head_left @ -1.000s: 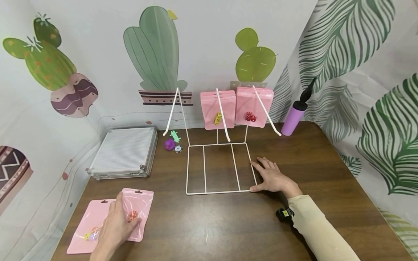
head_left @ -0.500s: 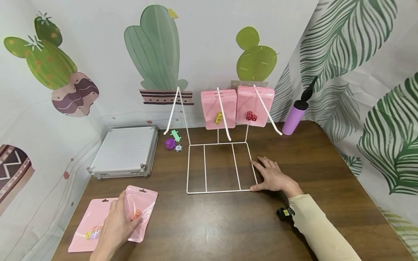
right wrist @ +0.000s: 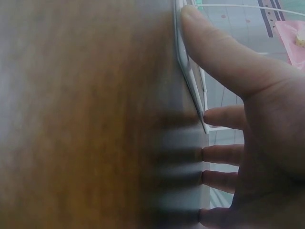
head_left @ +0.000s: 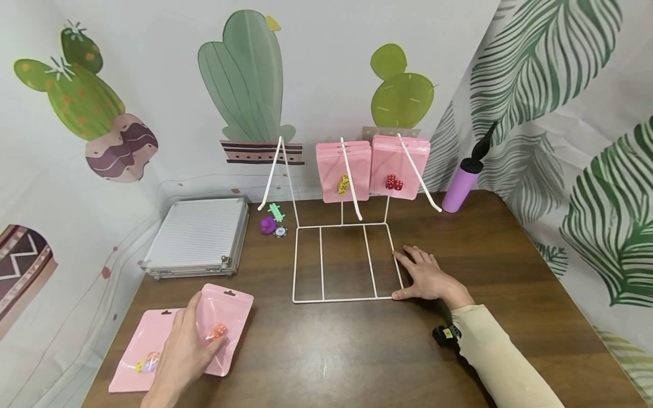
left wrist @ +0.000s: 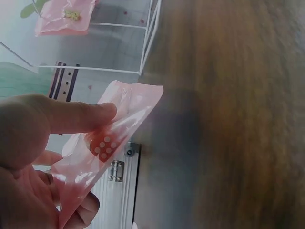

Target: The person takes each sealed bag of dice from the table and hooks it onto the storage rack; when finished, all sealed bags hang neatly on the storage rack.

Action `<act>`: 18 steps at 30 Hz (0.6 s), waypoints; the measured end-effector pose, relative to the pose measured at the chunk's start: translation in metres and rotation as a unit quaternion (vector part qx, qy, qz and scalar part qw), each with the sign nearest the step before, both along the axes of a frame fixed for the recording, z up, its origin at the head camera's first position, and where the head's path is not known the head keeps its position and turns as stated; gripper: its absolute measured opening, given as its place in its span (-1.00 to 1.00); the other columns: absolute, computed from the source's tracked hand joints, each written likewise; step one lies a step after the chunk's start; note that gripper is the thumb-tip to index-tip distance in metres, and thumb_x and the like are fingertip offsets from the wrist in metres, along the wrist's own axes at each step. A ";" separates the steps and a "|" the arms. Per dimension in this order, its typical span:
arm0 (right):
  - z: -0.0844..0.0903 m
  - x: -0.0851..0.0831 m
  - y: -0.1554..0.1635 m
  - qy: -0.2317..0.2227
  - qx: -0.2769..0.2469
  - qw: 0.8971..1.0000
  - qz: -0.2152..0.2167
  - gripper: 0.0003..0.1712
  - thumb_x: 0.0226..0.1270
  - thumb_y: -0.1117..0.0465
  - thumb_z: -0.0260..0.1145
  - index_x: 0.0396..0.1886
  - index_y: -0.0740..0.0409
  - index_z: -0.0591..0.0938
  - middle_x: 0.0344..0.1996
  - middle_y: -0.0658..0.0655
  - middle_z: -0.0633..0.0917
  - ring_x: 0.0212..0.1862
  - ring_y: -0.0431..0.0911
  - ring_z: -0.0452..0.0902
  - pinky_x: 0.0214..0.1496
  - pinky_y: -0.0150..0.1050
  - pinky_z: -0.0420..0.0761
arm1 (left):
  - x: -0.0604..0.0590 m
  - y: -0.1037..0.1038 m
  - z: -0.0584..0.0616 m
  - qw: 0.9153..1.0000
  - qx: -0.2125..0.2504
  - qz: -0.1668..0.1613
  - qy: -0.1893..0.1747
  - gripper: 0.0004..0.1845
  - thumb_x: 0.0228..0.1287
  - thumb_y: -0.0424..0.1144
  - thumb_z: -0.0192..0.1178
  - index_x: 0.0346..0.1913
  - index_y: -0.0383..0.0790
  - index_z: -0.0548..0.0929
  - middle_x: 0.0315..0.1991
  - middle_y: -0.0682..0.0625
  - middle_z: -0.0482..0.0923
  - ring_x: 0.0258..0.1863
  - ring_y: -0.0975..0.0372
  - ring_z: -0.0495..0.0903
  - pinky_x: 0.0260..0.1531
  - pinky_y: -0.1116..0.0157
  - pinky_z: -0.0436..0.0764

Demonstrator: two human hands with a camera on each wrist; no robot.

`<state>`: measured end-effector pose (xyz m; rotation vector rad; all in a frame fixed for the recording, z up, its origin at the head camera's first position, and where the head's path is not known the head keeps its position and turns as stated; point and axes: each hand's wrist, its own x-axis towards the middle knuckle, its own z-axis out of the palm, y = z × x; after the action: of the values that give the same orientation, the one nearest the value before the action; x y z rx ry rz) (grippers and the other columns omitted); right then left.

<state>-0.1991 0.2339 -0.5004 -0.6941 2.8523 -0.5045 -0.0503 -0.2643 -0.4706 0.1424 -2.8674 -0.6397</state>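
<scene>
Pink pouch (head_left: 227, 328) with orange die inside, pinched between thumb and fingers of our left hand (head_left: 181, 354), lifted off table (head_left: 326, 351) near-left of wire rack (head_left: 344, 263). Second pink pouch (head_left: 138, 348) lies flat beneath, on table. Our right hand (head_left: 425, 277) rests flat against rack's right base edge, fingers straight, holding nothing. More pink pouches (head_left: 372, 167) hang on rack's far hooks.

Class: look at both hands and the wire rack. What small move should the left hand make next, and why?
Probably lift the pink pouch toward the rack's empty left hook. The left hand already pinches it, the right hand rests against the wire rack base, and the other two hooks carry pouches.
</scene>
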 end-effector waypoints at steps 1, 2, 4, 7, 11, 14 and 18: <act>0.000 0.000 0.000 0.000 0.000 1.000 -0.001 0.24 -0.09 -0.35 0.48 0.48 0.19 0.22 0.41 0.49 0.16 0.42 0.45 -0.02 0.30 0.53 0.03 | 0.000 0.001 0.001 1.000 0.001 -0.002 0.005 0.18 -0.19 -0.19 0.56 0.50 -0.23 0.06 -0.04 -0.37 0.41 -0.24 -0.14 0.55 -0.38 -0.12 0.55; 0.000 0.000 0.000 0.000 -0.001 1.000 -0.001 0.24 -0.09 -0.35 0.48 0.48 0.19 0.22 0.41 0.49 0.16 0.42 0.45 -0.02 0.30 0.53 0.03 | 0.000 0.002 0.002 1.000 0.002 -0.004 0.010 0.19 -0.20 -0.20 0.57 0.51 -0.21 0.06 -0.04 -0.35 0.41 -0.23 -0.13 0.54 -0.37 -0.12 0.55; 0.000 0.001 0.000 0.001 -0.002 1.000 -0.002 0.24 -0.09 -0.34 0.48 0.48 0.20 0.22 0.41 0.49 0.16 0.42 0.45 -0.02 0.30 0.53 0.03 | 0.000 0.003 0.005 1.000 0.004 -0.009 0.022 0.20 -0.23 -0.20 0.59 0.51 -0.19 0.07 -0.05 -0.32 0.42 -0.22 -0.10 0.53 -0.35 -0.11 0.54; -0.001 0.001 0.000 0.003 -0.003 1.000 -0.001 0.23 -0.09 -0.34 0.49 0.47 0.20 0.22 0.40 0.50 0.17 0.42 0.46 -0.01 0.30 0.53 0.03 | -0.001 0.006 0.009 0.999 0.006 -0.017 0.043 0.20 -0.25 -0.21 0.60 0.51 -0.18 0.10 -0.09 -0.27 0.43 -0.22 -0.04 0.49 -0.32 -0.05 0.51; -0.001 0.001 0.000 0.003 -0.003 1.000 0.001 0.23 -0.09 -0.34 0.48 0.47 0.21 0.23 0.40 0.50 0.17 0.42 0.46 -0.01 0.29 0.53 0.03 | -0.001 0.012 0.017 0.997 0.009 -0.026 0.068 0.19 -0.27 -0.23 0.60 0.50 -0.17 0.12 -0.14 -0.22 0.44 -0.24 0.02 0.45 -0.31 0.02 0.47; -0.001 0.000 0.000 0.002 -0.003 1.000 0.001 0.23 -0.09 -0.34 0.48 0.47 0.20 0.23 0.41 0.49 0.16 0.42 0.45 -0.02 0.30 0.53 0.03 | -0.002 0.018 0.024 0.996 0.014 -0.033 0.084 0.23 -0.30 -0.25 0.61 0.52 -0.10 0.11 -0.17 -0.18 0.43 -0.28 0.08 0.44 -0.34 0.09 0.46; -0.001 0.001 0.000 0.000 -0.004 1.000 0.000 0.23 -0.08 -0.33 0.48 0.47 0.20 0.22 0.41 0.49 0.15 0.43 0.45 -0.02 0.31 0.53 0.02 | -0.005 0.028 0.035 0.993 0.023 -0.045 0.110 0.26 -0.31 -0.24 0.63 0.53 -0.03 0.10 -0.19 -0.13 0.43 -0.32 0.16 0.40 -0.37 0.19 0.42</act>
<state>-0.1984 0.2341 -0.5010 -0.6944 2.8514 -0.5151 -0.0557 -0.2367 -0.4352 -0.0485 -2.6610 -0.6915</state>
